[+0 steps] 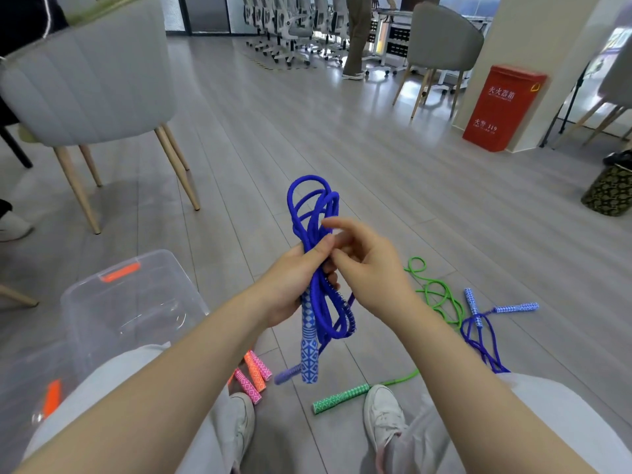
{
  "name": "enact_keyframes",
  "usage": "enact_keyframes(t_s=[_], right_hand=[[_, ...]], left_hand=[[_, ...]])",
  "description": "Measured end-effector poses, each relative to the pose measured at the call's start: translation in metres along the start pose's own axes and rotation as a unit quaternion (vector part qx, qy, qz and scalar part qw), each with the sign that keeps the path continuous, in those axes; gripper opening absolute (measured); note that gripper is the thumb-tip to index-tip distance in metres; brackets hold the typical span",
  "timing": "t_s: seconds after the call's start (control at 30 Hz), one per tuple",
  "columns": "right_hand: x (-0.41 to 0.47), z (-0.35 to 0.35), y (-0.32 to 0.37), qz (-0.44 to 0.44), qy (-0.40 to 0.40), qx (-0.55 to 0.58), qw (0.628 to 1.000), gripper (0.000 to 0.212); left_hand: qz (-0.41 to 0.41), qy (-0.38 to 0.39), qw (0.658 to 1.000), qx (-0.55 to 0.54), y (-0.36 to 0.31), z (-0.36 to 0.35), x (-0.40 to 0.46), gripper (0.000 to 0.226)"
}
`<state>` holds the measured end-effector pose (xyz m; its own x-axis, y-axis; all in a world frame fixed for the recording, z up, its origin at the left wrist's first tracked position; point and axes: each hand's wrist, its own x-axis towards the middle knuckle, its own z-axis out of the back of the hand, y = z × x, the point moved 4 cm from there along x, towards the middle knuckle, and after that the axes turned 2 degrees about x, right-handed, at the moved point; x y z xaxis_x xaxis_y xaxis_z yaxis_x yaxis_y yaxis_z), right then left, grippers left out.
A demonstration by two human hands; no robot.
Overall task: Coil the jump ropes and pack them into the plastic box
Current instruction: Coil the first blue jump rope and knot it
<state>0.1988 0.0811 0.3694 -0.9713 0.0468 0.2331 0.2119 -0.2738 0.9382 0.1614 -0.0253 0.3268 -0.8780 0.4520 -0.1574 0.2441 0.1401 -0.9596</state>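
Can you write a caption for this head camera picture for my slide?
Left hand grips a coiled blue jump rope; right hand pinches it.

Four jump ropes show by colour: one blue rope (313,213) bundled in the hands, a second blue rope (478,336) on the floor, one green rope (441,295), and a pink-and-orange set seen only as three handles (254,374). One clear plastic box (136,302) stands at the left. Two grey chairs (89,83) are fully visible, and one red cabinet (502,107).
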Motion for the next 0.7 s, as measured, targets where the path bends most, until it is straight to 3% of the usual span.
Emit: enact_keyframes(t_s=[0.2,0.33,0.4,0.43,0.53,0.6,0.7], right_hand=[[0.0,0.006,-0.004,-0.011,-0.017,-0.027,0.999,0.034],[0.0,0.008,-0.009,-0.092,0.039,-0.012,0.995,0.021],[-0.001,0.016,-0.011,-0.138,0.101,-0.008,0.985,0.01],[-0.002,0.019,-0.014,-0.157,0.147,0.001,0.976,0.014],[-0.009,0.027,-0.022,-0.194,0.271,0.022,0.943,0.025],[-0.015,0.024,-0.023,-0.206,0.347,0.026,0.915,0.023],[-0.015,0.015,-0.042,-0.254,0.382,-0.062,0.886,0.025]], left_hand=[[-0.006,-0.019,0.999,0.025,-0.007,0.005,-0.003,0.024],[-0.003,-0.061,0.997,0.047,-0.018,0.015,-0.003,0.019],[0.004,-0.057,0.997,0.053,-0.023,0.021,-0.003,0.019],[0.009,-0.049,0.998,0.046,-0.025,0.023,-0.004,0.019],[0.018,0.01,1.0,0.009,-0.033,0.024,-0.011,0.02],[0.025,0.103,0.994,0.003,-0.037,0.016,-0.021,0.022],[0.048,0.24,0.961,0.129,-0.034,-0.005,-0.042,0.023]])
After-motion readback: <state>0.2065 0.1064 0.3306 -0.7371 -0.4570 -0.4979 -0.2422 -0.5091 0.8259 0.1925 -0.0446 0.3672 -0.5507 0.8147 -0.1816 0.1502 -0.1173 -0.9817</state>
